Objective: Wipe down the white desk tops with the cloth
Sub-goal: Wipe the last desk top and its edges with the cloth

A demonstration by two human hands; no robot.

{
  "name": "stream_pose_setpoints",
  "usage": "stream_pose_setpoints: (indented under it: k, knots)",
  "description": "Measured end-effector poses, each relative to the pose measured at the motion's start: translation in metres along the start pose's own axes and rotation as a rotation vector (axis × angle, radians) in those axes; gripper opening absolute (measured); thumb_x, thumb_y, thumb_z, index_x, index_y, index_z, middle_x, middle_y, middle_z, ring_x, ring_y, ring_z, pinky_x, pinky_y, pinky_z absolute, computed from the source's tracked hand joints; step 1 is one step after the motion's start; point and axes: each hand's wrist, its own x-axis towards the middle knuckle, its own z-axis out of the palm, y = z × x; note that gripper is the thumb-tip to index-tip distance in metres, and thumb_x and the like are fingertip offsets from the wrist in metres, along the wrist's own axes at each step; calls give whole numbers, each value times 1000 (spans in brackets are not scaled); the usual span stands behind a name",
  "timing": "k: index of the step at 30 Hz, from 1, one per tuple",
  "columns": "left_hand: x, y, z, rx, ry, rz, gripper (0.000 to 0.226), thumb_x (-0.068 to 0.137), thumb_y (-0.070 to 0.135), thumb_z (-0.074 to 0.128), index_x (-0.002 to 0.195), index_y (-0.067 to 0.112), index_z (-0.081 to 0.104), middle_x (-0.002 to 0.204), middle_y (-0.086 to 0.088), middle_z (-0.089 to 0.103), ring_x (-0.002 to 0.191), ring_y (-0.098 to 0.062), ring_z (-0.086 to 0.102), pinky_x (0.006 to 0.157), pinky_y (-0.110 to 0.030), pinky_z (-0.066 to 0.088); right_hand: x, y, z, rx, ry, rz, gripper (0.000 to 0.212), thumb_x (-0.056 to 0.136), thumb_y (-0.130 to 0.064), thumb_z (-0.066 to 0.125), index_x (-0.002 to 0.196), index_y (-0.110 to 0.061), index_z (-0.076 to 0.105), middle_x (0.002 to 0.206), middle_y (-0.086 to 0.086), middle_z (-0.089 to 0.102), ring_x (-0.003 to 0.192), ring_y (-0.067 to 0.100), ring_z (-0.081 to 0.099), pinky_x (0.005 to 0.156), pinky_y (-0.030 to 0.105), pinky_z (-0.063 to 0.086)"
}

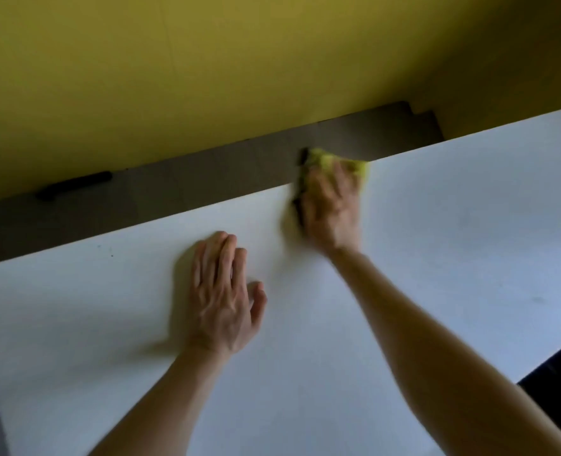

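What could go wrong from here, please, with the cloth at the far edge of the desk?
The cloth under the right hand overhangs the far edge of the desk, so it may slip into the gap by the wall. The left hand lies flat on the top and may leave prints there.

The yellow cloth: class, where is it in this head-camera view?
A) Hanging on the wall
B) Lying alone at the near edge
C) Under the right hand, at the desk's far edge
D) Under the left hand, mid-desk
C: the right hand presses the yellow cloth onto the white desk top at its far edge, while the left hand lies flat with nothing under it.
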Motion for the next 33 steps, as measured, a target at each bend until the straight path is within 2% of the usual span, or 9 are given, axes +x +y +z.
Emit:
stream_pose_setpoints:
  k: [3, 6, 8, 11, 14, 20, 27, 30, 33]
  knots:
    - [-3, -1, 3, 22, 7, -23, 65, 95, 34, 67, 147, -5, 56, 161, -27, 47, 154, -48, 40, 125, -63, 32, -14, -79, 10, 97, -162, -494, 55, 112, -46, 52, 161, -20, 53, 167, 15, 47, 158, 36, 41, 133, 61, 17]
    - [-1, -3, 1, 21, 4, 4, 61, 96, 34, 66, 142, -5, 59, 160, -26, 48, 155, -45, 40, 125, -63, 31, 2, -48, -5, 126, -182, -611, 53, 114, -40, 53, 163, -21, 50, 171, 13, 43, 161, 32, 35, 135, 55, 16]
    - [1, -3, -1, 22, 11, 13, 57, 97, 34, 65, 138, -6, 61, 159, -26, 48, 155, -44, 39, 125, -63, 31, 17, 24, -16, 79, -124, -438, 52, 115, -41, 49, 162, -18, 51, 170, 13, 43, 162, 33, 34, 133, 59, 20]
    - [0, 0, -2, 36, -14, 22, 61, 99, 37, 60, 147, -1, 59, 162, -25, 47, 157, -43, 37, 126, -63, 29, 35, 129, -41, -2, 53, 119, 56, 111, -45, 47, 159, -18, 55, 170, 15, 44, 161, 37, 34, 130, 62, 25]
    - [2, -2, -4, 35, -25, 45, 66, 101, 39, 56, 161, 11, 50, 165, -22, 43, 159, -42, 34, 128, -62, 26, 36, 131, -36, -39, 61, 386, 64, 101, -47, 48, 160, -23, 54, 171, 17, 40, 161, 38, 33, 134, 58, 15]
    - [2, -3, -4, 68, 26, 109, 55, 103, 37, 55, 155, 18, 60, 168, -18, 44, 158, -40, 37, 124, -64, 30, -16, -35, -8, 17, -117, -339, 57, 111, -49, 50, 163, -26, 50, 172, 14, 41, 163, 33, 32, 135, 56, 14]
    - [3, 3, -10, 225, -35, 122, 65, 103, 50, 50, 160, 18, 54, 166, -21, 43, 157, -42, 38, 125, -63, 31, -4, -13, -7, 108, -167, -545, 55, 112, -47, 49, 162, -24, 51, 173, 14, 39, 162, 34, 32, 135, 54, 14]
    - [7, 7, -14, 328, -112, 114, 67, 104, 51, 47, 161, 16, 51, 166, -23, 43, 156, -44, 38, 126, -63, 29, 19, 93, -30, 88, -119, -457, 54, 112, -46, 49, 161, -23, 53, 171, 14, 42, 161, 35, 35, 134, 54, 18]
    - [9, 25, -14, 418, -184, 10, 68, 103, 55, 48, 157, 13, 53, 163, -24, 42, 154, -45, 37, 123, -60, 33, 48, 219, -67, 31, -50, -19, 60, 110, -53, 43, 163, -28, 48, 174, 12, 38, 164, 33, 28, 135, 56, 15]
